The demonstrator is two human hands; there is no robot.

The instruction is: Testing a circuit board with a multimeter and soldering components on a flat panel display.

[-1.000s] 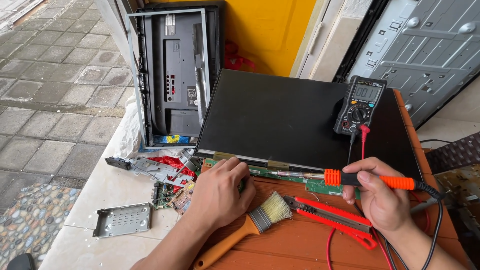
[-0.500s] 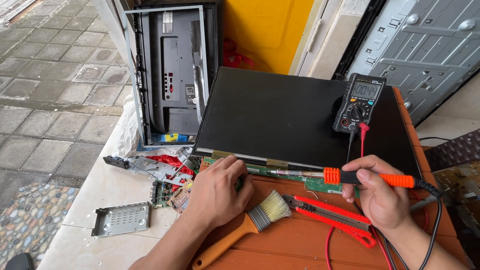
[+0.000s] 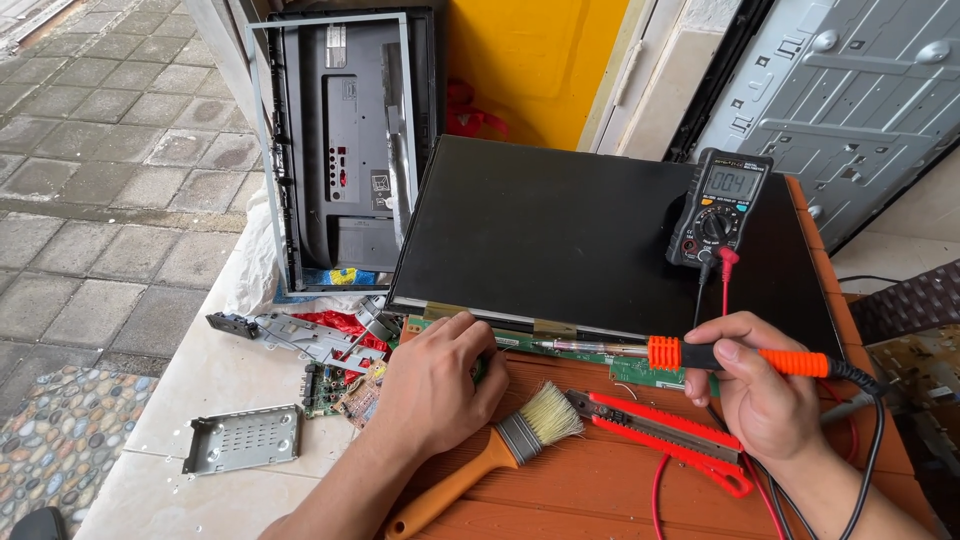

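A black flat display panel (image 3: 580, 235) lies on an orange wooden table (image 3: 620, 490), with a narrow green circuit strip (image 3: 640, 372) along its near edge. My right hand (image 3: 755, 395) grips an orange-handled soldering iron (image 3: 700, 354), held level with its tip pointing left over the strip. My left hand (image 3: 435, 385) rests at the strip's left end, fingers curled on it; what they pinch is hidden. A black multimeter (image 3: 718, 208) sits on the panel's right side, its red and black leads running down to the table.
An orange-handled paintbrush (image 3: 490, 460) and red-handled pliers (image 3: 660, 428) lie on the table by my hands. Small circuit boards (image 3: 340, 388), a perforated metal cover (image 3: 242, 438) and a bracket (image 3: 290, 335) lie on the pale ledge at left. An opened television back (image 3: 345, 150) leans behind.
The camera view has shifted slightly. Both hands stay at the circuit strip with almost no movement.
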